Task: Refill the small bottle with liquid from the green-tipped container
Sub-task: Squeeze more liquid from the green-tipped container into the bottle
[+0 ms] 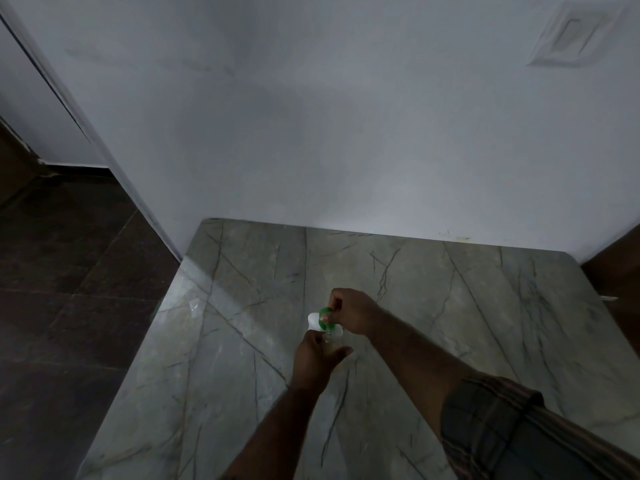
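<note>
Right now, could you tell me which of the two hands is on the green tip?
The right hand, the farther one, pinches the green tip. The left hand grips the clear small bottle just below it.

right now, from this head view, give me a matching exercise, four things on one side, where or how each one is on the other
Things
1. left hand
2. right hand
3. green tip
4. marble table

Descriptions
A. pinching the green part from above
B. grey with dark veins, set against the white wall
C. between thumb and fingers, on the white piece
D. lower, wrapped around the small clear bottle

Pairs: 1-D, 2-A, 3-C, 4-B
</note>
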Tool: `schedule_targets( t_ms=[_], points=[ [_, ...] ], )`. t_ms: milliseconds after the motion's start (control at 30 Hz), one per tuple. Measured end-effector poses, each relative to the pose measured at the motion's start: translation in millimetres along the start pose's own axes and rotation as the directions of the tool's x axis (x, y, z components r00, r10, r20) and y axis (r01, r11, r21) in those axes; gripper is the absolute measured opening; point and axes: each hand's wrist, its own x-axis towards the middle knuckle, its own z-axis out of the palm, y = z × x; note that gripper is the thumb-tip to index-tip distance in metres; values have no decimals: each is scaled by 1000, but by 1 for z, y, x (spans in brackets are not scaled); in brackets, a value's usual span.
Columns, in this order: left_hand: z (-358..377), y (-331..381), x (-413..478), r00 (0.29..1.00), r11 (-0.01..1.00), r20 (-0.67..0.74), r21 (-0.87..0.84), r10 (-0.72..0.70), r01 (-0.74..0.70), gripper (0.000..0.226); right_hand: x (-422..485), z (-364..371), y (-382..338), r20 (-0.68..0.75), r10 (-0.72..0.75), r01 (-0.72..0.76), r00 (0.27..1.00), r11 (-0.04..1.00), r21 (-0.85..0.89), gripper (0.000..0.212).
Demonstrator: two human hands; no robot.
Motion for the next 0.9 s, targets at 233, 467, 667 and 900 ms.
schedule_targets(
  t_ms=[233, 467, 667, 900],
  points=[
    [-1, -5, -2, 1000, 1000, 21, -24, -2, 3, 50, 0, 2, 2, -5, -16, 16, 1000, 1000, 4, 24],
    [-2, 2, -3, 1000, 1000, 6, -4, 2, -2, 53, 0, 1, 3, -26, 3, -3, 1000, 1000, 13, 24],
    [0, -3, -3, 1000, 999, 5, 35, 4, -4, 48, -2, 9, 8, -59, 4, -3, 998, 1000, 21, 21],
    [0, 0, -5, 1000, 999, -2, -26, -19, 19, 50, -1, 1, 3, -27, 5, -5, 1000, 1000, 24, 22]
  ],
)
